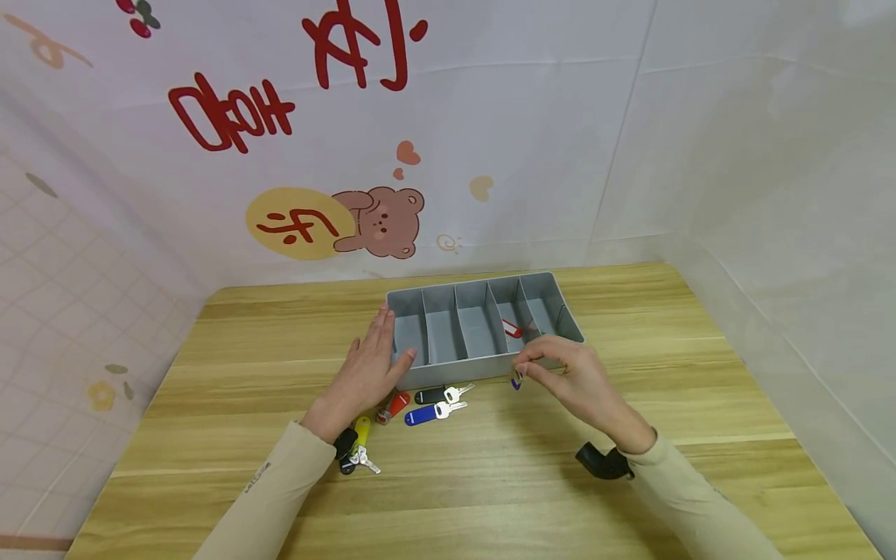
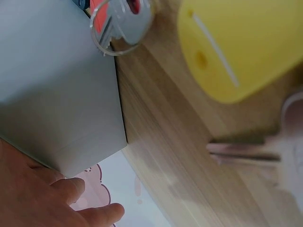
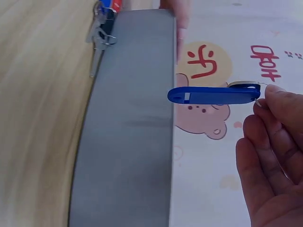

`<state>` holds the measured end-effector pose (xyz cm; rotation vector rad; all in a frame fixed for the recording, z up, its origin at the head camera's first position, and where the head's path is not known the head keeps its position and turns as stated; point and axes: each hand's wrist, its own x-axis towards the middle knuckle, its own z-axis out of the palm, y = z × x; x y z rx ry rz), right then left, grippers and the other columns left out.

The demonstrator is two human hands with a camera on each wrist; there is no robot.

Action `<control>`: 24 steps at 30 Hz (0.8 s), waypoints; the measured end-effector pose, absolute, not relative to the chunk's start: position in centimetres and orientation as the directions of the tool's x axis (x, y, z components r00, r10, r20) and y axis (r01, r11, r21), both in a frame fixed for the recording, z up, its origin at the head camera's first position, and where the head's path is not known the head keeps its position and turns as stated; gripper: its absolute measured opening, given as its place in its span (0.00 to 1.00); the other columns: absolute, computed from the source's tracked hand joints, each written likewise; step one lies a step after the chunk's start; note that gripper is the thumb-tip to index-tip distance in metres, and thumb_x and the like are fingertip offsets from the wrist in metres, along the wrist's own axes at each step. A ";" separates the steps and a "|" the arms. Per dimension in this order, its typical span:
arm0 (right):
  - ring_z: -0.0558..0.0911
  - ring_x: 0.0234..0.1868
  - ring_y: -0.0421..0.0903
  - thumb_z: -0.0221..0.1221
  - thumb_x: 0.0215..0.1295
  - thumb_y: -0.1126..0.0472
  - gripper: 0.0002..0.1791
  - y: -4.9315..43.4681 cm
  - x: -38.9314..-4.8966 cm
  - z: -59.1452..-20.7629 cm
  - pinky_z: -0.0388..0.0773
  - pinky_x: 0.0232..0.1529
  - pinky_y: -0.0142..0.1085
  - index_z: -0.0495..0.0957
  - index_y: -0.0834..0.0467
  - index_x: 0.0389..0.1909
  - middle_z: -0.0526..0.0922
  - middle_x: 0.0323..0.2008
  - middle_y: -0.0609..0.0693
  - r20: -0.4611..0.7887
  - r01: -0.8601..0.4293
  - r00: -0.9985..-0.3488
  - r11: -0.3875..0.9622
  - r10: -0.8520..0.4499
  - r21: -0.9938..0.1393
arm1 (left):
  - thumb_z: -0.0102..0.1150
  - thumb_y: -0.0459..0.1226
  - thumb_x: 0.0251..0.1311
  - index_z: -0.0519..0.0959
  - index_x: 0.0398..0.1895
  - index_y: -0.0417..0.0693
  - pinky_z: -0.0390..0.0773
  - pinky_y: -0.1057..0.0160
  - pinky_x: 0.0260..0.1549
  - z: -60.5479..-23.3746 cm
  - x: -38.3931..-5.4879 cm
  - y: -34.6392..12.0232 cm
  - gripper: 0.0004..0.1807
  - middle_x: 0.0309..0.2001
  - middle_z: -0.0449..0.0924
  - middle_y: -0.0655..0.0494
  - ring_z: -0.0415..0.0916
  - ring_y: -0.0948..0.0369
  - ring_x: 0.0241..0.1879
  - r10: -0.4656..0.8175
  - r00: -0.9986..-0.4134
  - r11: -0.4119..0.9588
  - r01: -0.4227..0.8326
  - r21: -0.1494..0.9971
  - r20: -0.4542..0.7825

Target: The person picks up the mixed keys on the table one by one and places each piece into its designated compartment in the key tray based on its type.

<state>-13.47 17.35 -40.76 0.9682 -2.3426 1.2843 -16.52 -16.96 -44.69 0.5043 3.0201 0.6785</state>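
Note:
A grey divided tray (image 1: 455, 372) stands on the table. My left hand (image 1: 360, 375) rests at its left end, fingers fairly straight along the outside and thumb over the front corner. My right hand (image 1: 584, 385) pinches the ring of a key with a blue tag (image 3: 213, 96) between thumb and forefinger. That tag hangs just outside the tray's front wall, near the right end; in the right wrist view the key (image 3: 244, 84) is seen almost edge-on. Inside the second compartment from the right lies a red tag (image 1: 512, 329).
In front of the tray lie keys with a black tag (image 1: 428, 395), a blue tag (image 1: 421, 414) and a red tag (image 1: 399, 403). A yellow tag (image 1: 362, 429) with keys lies by the left wrist. Behind the table rises a printed wall covering (image 1: 532, 155).

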 end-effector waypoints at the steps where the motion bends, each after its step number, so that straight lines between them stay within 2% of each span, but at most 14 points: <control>1: 0.86 0.40 0.40 0.73 0.58 0.73 0.13 17.3 -13.5 -40.6 0.79 0.42 0.25 0.88 0.51 0.37 0.88 0.37 0.41 0.546 -0.679 -0.732 0.378 -0.407 -0.629 | 0.45 0.58 0.78 0.41 0.82 0.31 0.52 0.27 0.69 -44.7 -16.5 -17.0 0.48 0.84 0.33 0.41 0.38 0.45 0.82 0.311 -0.948 0.855 0.309 0.417 0.065; 11: 0.85 0.41 0.39 0.72 0.57 0.75 0.14 16.9 -14.3 -39.4 0.79 0.45 0.27 0.88 0.53 0.36 0.88 0.37 0.44 0.578 -0.680 -0.732 0.334 -0.361 -0.653 | 0.43 0.58 0.78 0.41 0.82 0.32 0.51 0.27 0.70 -44.7 -16.6 -17.0 0.48 0.84 0.33 0.41 0.38 0.46 0.82 0.311 -0.949 0.856 0.304 0.418 0.052; 19: 0.83 0.40 0.39 0.71 0.61 0.72 0.11 16.3 -15.1 -38.6 0.78 0.44 0.26 0.88 0.53 0.37 0.88 0.37 0.42 0.560 -0.652 -0.758 0.349 -0.336 -0.673 | 0.41 0.58 0.78 0.42 0.82 0.32 0.50 0.27 0.70 -44.9 -16.8 -17.1 0.48 0.84 0.33 0.42 0.37 0.46 0.82 0.309 -0.950 0.863 0.303 0.404 0.052; 24: 0.84 0.40 0.39 0.70 0.63 0.70 0.09 15.9 -15.8 -38.2 0.79 0.48 0.26 0.89 0.53 0.38 0.88 0.38 0.42 0.561 -0.640 -0.769 0.358 -0.307 -0.680 | 0.43 0.58 0.78 0.43 0.82 0.32 0.50 0.26 0.70 -44.9 -16.8 -17.0 0.48 0.84 0.34 0.41 0.38 0.45 0.82 0.307 -0.950 0.867 0.304 0.394 0.059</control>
